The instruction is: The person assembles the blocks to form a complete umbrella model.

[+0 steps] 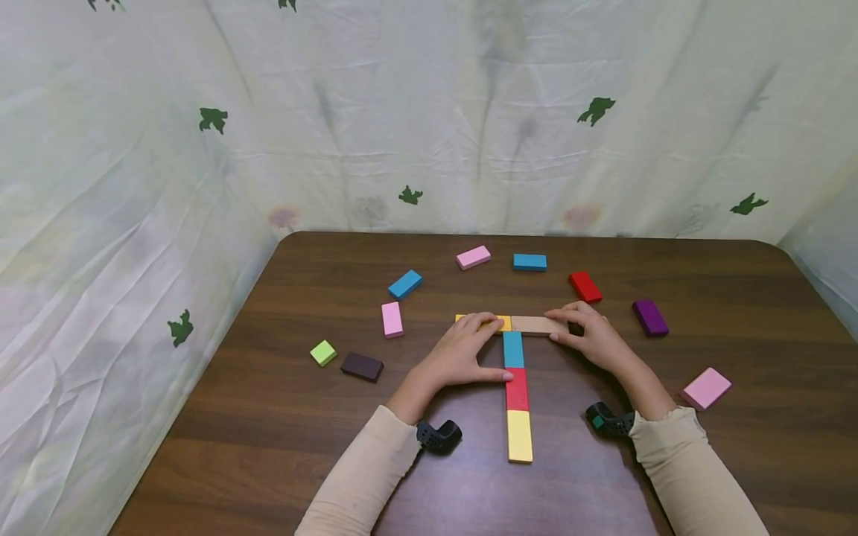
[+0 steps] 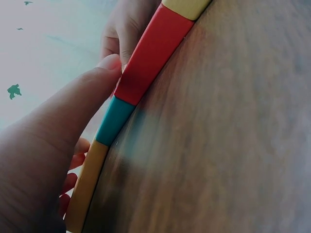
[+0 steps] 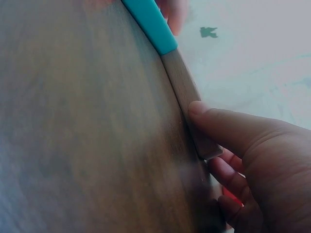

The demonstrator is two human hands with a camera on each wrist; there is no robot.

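Flat blocks lie in a T on the table. Its stem runs from a pale yellow block (image 1: 519, 438) through a red block (image 1: 517, 394) to a blue block (image 1: 512, 350). Across the top, an orange-yellow block (image 1: 506, 323) meets a plain wooden block (image 1: 532, 325). My left hand (image 1: 461, 351) spreads over the left side, fingers on the orange-yellow block and thumb touching the red one. In the left wrist view the thumb (image 2: 92, 80) lies along the red block's edge. My right hand (image 1: 593, 339) pinches the wooden block's right end, thumb (image 3: 209, 114) on its near side.
Around the T lie pink blocks (image 1: 473, 257), blue blocks (image 1: 529, 262), a red block (image 1: 585, 286) and a purple block (image 1: 649, 318). At left are a lime-green block (image 1: 323, 353) and a dark block (image 1: 362, 367). A patterned white cloth (image 1: 429, 119) hangs behind the table (image 1: 268, 447).
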